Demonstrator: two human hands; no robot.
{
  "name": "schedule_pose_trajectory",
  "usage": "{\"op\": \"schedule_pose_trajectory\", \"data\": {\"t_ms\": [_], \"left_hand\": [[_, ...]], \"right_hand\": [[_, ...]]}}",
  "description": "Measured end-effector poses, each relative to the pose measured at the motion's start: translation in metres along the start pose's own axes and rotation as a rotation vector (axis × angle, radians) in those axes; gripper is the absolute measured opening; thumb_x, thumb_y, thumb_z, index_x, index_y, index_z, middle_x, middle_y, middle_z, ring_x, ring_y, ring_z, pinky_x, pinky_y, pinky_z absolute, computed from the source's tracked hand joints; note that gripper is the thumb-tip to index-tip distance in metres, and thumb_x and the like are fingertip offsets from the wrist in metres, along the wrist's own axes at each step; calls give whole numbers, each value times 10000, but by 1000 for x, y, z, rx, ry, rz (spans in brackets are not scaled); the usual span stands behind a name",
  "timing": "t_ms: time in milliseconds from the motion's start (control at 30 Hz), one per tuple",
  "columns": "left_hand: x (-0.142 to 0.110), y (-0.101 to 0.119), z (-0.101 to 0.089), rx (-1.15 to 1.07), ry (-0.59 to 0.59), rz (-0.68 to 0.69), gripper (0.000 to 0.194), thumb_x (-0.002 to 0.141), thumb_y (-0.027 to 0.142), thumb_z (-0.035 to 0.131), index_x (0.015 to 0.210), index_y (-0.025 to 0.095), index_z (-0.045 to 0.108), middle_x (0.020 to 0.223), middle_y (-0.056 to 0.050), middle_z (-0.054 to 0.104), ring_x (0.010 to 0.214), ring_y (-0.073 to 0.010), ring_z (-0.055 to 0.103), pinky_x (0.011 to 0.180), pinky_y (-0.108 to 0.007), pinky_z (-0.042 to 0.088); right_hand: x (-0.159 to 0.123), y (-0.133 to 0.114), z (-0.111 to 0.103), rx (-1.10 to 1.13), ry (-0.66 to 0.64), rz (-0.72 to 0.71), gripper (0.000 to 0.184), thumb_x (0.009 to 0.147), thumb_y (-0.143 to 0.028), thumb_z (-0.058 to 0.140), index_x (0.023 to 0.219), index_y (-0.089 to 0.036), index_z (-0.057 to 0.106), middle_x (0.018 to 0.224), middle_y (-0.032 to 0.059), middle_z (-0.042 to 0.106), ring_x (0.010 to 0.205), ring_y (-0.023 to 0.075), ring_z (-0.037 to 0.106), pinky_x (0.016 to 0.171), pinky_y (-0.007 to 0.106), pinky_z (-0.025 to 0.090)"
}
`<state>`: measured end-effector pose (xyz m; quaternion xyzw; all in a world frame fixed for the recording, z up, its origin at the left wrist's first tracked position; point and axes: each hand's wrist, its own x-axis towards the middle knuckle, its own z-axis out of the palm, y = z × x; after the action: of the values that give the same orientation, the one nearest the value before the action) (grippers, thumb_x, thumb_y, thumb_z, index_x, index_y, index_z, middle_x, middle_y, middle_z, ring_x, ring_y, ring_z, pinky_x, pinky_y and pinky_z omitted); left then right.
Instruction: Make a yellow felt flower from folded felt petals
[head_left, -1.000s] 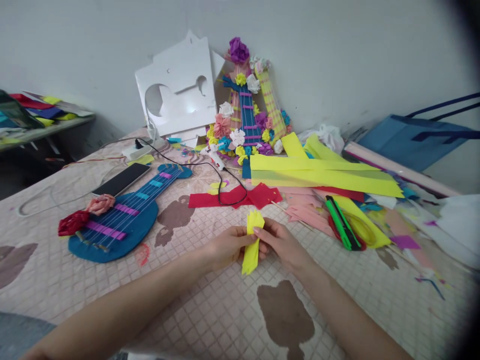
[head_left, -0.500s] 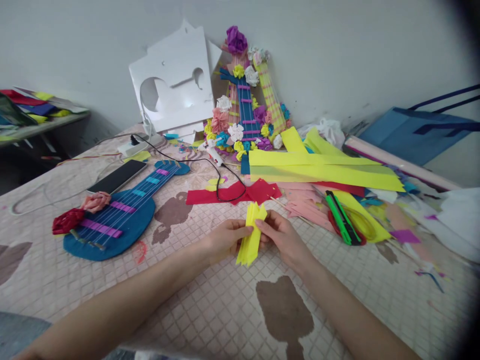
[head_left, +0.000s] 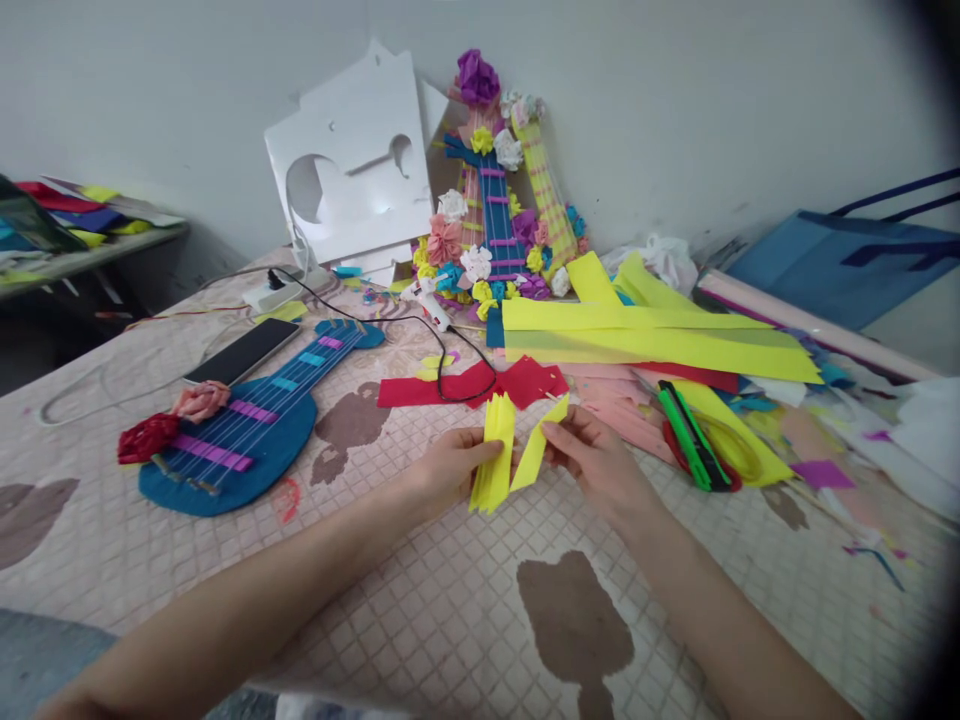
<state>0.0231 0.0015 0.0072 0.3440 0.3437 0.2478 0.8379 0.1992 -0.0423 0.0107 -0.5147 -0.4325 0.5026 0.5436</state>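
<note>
A folded stack of yellow crepe paper [head_left: 492, 470] is pinched in my left hand [head_left: 454, 468], its layers standing roughly upright. My right hand [head_left: 596, 455] pinches a single yellow paper panel [head_left: 536, 450] that angles away to the right of the stack. Whether the panel still joins the stack at its lower edge, I cannot tell. Just beyond my hands lies red crepe paper [head_left: 525, 383] with a black cord across it. To the left rests a blue guitar-shaped craft [head_left: 277, 425] with paper roses, pink and blue bars and white strings.
A green utility knife [head_left: 691, 437] lies at the right, before long yellow paper strips [head_left: 652, 332]. A glue gun [head_left: 429, 303] and black phone [head_left: 244, 352] are farther back. Flower-covered craft guitars [head_left: 499, 220] and white cut-out board [head_left: 349, 170] lean against the wall.
My right hand has moved right, drawing one yellow panel away from the folded stack. My left hand keeps its grip. The view has shifted slightly.
</note>
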Motion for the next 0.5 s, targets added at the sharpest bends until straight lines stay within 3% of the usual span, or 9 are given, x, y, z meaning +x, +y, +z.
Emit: {"op": "schedule_pose_trajectory", "data": {"t_ms": [233, 500], "left_hand": [[1, -2, -1, 38, 18, 27, 182, 751, 206, 690, 894, 105, 638, 788, -75, 695, 623, -141, 638, 580, -232, 471], [0, 1, -1, -16, 11, 17, 191, 742, 161, 693, 909, 110, 615, 794, -81, 688, 681, -154, 652, 647, -260, 497]], "right_hand": [[-4, 4, 10, -118, -95, -20, 242, 772, -415, 650, 757, -192, 559, 637, -34, 535, 571, 98, 483, 537, 237, 393], [-2, 3, 4, -234, -79, -14, 272, 804, -453, 589, 745, -188, 577, 643, -20, 558, 565, 108, 484, 544, 253, 399]]}}
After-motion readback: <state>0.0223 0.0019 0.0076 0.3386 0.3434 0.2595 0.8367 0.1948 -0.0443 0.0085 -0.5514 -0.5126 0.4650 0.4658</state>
